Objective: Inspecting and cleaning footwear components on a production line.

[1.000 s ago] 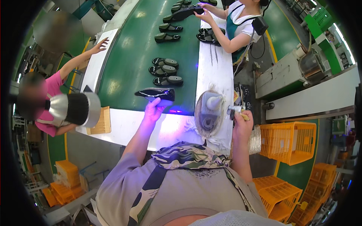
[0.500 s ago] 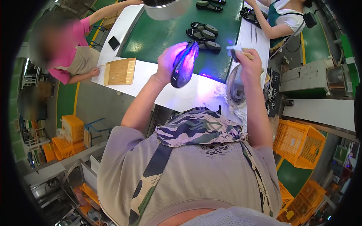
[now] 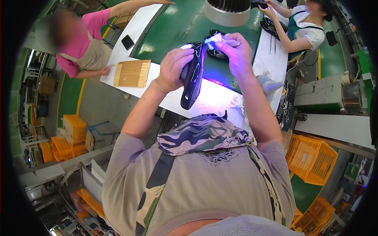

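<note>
A glossy black shoe (image 3: 192, 80) hangs toe-down in front of my chest, with my left hand (image 3: 174, 67) closed round its side. My right hand (image 3: 237, 51) pinches a small wad of whitish cloth (image 3: 214, 39), lit blue, close against the shoe's upper end. Whether the cloth touches the shoe, I cannot tell. Behind my right fingers, black shoes (image 3: 215, 33) rest on the green belt (image 3: 169, 31), partly hidden. Purple-blue light falls on the shoe and on the white table edge (image 3: 214, 98) below.
A lamp with a ribbed housing (image 3: 227, 13) hangs over the belt. Wooden board (image 3: 132, 73) and phone (image 3: 127, 42) lie at left; a pale cone-tipped bottle (image 3: 269, 84) stands beside my right forearm. Co-workers flank the belt, one in pink (image 3: 96, 21), one in white (image 3: 309, 39). Orange crates (image 3: 313, 159) stand right.
My right hand has moved left with the cloth, up to the shoe. The shoe has come slightly lower and nearer. The left co-worker's arm now reaches farther over the belt.
</note>
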Available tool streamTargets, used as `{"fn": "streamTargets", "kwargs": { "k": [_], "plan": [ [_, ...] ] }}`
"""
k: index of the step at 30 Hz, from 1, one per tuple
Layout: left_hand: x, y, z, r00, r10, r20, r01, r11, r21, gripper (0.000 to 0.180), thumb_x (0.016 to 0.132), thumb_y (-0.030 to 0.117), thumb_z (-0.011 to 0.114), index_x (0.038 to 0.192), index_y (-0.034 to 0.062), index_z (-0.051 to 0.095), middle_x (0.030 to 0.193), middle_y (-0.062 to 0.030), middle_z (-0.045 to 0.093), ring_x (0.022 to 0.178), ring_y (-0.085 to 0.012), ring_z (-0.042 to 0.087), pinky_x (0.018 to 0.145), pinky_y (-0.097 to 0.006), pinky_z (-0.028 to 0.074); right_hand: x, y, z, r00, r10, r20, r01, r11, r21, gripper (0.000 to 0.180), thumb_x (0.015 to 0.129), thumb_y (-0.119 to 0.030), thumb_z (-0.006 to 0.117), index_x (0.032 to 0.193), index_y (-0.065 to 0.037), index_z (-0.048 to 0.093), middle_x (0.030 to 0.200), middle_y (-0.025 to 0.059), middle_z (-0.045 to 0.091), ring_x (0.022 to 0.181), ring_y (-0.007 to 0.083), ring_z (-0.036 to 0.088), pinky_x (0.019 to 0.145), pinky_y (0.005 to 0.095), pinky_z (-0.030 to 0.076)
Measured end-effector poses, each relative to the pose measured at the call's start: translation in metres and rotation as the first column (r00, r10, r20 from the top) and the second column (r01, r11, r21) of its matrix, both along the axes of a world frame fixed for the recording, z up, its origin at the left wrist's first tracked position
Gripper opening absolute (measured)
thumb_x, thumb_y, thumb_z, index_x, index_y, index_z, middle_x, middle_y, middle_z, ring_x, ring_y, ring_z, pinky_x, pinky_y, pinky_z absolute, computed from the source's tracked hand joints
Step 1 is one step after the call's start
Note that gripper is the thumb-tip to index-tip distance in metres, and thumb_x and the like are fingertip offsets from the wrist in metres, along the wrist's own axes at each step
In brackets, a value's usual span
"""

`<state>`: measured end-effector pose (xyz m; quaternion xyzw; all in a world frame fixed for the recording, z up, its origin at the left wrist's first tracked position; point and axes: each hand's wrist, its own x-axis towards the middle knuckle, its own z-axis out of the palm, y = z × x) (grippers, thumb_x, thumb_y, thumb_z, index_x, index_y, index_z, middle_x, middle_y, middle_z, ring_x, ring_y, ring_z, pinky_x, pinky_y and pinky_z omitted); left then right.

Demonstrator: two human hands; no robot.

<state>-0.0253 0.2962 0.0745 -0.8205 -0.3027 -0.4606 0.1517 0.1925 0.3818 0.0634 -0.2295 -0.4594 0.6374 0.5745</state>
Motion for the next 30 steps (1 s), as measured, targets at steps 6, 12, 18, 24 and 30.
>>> {"fn": "streamTargets", "kwargs": {
  "k": [6, 12, 18, 24, 30],
  "plan": [
    [-0.007, 0.002, 0.000, 1.000, -0.010, -0.029, 0.010, 1.000, 0.013, 0.054, 0.065, 0.004, 0.079, 0.114, 0.0001, 0.057, 0.116, -0.0192, 0.065, 0.102, -0.0361, 0.065, 0.089, -0.045, 0.053, -0.013, 0.003, -0.002, 1.000, 0.022, 0.014, -0.022, 1.000, -0.013, 0.021, 0.083, 0.011, 0.069, 0.087, -0.004, 0.055, 0.076, -0.0050, 0.055, 0.071, 0.0045, 0.053, 0.063, 0.0228, 0.047],
    [-0.006, 0.010, -0.010, 1.000, 0.016, -0.016, -0.016, 1.000, -0.013, 0.056, 0.064, 0.007, 0.080, 0.114, 0.0000, 0.057, 0.116, -0.0187, 0.063, 0.100, -0.0357, 0.065, 0.087, -0.044, 0.053, -0.009, -0.008, -0.016, 0.992, 0.126, 0.020, -0.125, 0.992, -0.031, 0.019, 0.085, 0.007, 0.070, 0.087, -0.005, 0.055, 0.076, -0.0044, 0.054, 0.070, 0.0043, 0.053, 0.069, 0.0235, 0.048],
    [-0.003, 0.014, -0.016, 0.997, 0.074, -0.032, -0.076, 0.995, -0.060, 0.056, 0.063, 0.006, 0.080, 0.113, -0.0002, 0.057, 0.116, -0.0176, 0.063, 0.100, -0.0360, 0.065, 0.086, -0.043, 0.053, 0.002, -0.018, -0.007, 0.990, 0.139, 0.020, -0.138, 0.990, -0.012, 0.017, 0.084, 0.005, 0.071, 0.093, -0.003, 0.059, 0.083, 0.0005, 0.060, 0.078, 0.0101, 0.062, 0.074, 0.0259, 0.052],
    [-0.003, 0.016, -0.020, 0.985, 0.151, -0.086, -0.162, 0.976, -0.144, 0.057, 0.059, -0.002, 0.073, 0.113, 0.0002, 0.057, 0.116, -0.0166, 0.063, 0.100, -0.0353, 0.064, 0.086, -0.043, 0.052, 0.011, -0.019, -0.005, 0.991, 0.132, 0.019, -0.133, 0.990, 0.044, 0.019, 0.083, 0.005, 0.071, 0.094, -0.004, 0.058, 0.098, 0.0054, 0.061, 0.084, 0.0115, 0.062, 0.077, 0.0258, 0.053],
    [-0.008, 0.014, -0.017, 0.970, 0.225, -0.092, -0.237, 0.961, -0.144, 0.057, 0.057, -0.004, 0.072, 0.112, 0.0007, 0.057, 0.115, -0.0161, 0.062, 0.102, -0.0355, 0.064, 0.087, -0.044, 0.052, 0.008, -0.022, -0.005, 0.991, 0.079, 0.107, -0.090, 0.990, 0.104, 0.020, 0.082, 0.008, 0.071, 0.090, -0.003, 0.056, 0.099, 0.0054, 0.060, 0.076, 0.0040, 0.052, 0.074, 0.0180, 0.046]
  ]
}}
